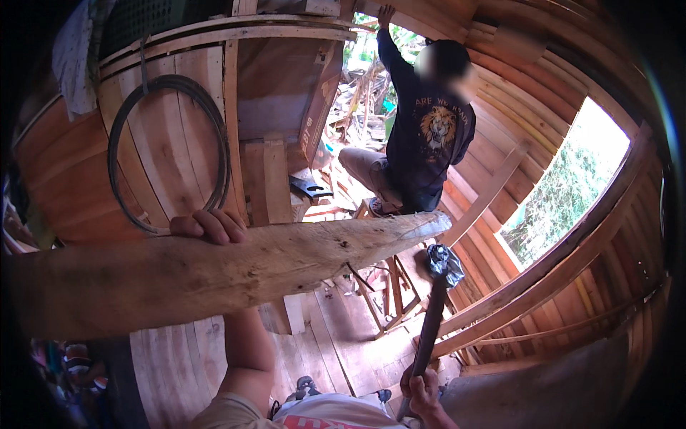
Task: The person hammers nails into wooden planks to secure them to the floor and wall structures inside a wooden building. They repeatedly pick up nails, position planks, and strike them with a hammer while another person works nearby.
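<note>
A long, rough wooden plank (pixel 286 268) stretches across in front of me from the left, narrowing to a splintered pale tip on the right. My left hand (pixel 214 227) is closed on it, fingers curled over its upper edge and the forearm passing behind. Low on the right, my right hand (pixel 423 392) is wrapped round a long, dark, narrow tool (pixel 433 314) pointing up and away. At the tool's far end is a crumpled, shiny black bundle (pixel 444 264) that looks like plastic. I cannot tell the tool's exact kind.
A person in a dark shirt (pixel 432 136) stands in the doorway, one arm raised to the frame. A coil of black hose (pixel 114 154) hangs on the left wall. A small wooden frame (pixel 391 297) stands on the plank floor (pixel 325 343). A window opening (pixel 572 179) is at right.
</note>
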Demonstrator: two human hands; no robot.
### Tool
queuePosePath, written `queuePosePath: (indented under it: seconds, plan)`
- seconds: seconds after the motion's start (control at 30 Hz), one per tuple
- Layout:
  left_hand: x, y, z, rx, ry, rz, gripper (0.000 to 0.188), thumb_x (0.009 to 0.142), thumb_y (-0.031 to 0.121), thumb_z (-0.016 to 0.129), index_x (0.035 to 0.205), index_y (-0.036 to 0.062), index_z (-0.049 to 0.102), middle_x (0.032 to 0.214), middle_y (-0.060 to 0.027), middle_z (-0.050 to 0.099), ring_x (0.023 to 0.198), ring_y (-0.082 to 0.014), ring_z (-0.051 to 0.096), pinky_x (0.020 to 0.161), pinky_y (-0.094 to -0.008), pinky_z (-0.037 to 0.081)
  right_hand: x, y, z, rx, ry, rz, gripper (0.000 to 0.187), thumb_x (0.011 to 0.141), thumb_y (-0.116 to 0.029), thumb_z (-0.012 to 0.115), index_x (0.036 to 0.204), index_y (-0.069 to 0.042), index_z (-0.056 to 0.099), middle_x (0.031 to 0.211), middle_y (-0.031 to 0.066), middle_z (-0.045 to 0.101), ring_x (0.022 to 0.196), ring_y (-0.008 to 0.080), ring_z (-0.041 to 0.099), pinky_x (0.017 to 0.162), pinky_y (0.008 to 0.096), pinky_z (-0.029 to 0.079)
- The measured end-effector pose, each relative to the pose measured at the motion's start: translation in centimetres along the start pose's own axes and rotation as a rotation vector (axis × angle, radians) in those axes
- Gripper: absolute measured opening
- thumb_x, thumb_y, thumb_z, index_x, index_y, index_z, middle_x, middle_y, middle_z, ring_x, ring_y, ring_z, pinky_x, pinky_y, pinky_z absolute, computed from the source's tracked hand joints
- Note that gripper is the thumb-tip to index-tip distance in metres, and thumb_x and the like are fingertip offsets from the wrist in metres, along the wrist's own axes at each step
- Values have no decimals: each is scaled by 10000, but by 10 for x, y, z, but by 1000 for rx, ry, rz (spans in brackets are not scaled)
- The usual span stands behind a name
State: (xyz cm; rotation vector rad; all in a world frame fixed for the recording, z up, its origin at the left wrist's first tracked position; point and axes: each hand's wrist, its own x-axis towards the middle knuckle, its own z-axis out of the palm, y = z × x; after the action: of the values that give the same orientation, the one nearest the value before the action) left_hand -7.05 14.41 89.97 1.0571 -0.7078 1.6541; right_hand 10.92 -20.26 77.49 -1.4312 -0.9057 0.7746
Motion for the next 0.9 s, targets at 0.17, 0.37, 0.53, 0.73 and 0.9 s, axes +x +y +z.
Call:
queuePosePath:
  seconds: [0.17,0.37,0.53,0.73,0.9]
  plan:
    - [-8,23,-23,66,94,-81,400,884,427,419,947,37,480,660,-72,461,589,-213,482,587,-320,393,-1,0,-23,-82,-16,262,457,843,-496,535,690,-69,484,533,-25,424,426,54,376,380,213,282]
    - [-44,47,-53,9,74,-266,397,885,430,443,941,37,437,661,-71,472,578,-199,495,611,-331,400,-1,-40,-65,-56,115,284,238,829,-275,573,739,-62,519,600,-48,455,504,49,419,422,204,310]
    - [-79,47,-51,15,196,-327,400,905,423,394,965,30,430,688,-93,482,593,-215,494,621,-353,404,15,-65,-74,109,-49,75,474,794,-508,599,731,-60,457,547,-16,399,424,56,367,372,212,263]
    - [-100,32,-45,2,280,-316,440,908,439,400,1037,20,443,796,-133,533,745,-274,555,724,-391,428,13,-38,-33,-141,-18,124,505,835,-567,477,780,-64,477,577,-33,406,496,44,378,429,218,278]
    - [-103,19,-37,81,339,-233,419,895,419,455,1047,28,448,834,-132,562,758,-258,587,735,-368,461,10,11,-6,-376,-166,61,508,841,-518,422,770,-18,481,535,14,412,486,114,418,448,306,331]
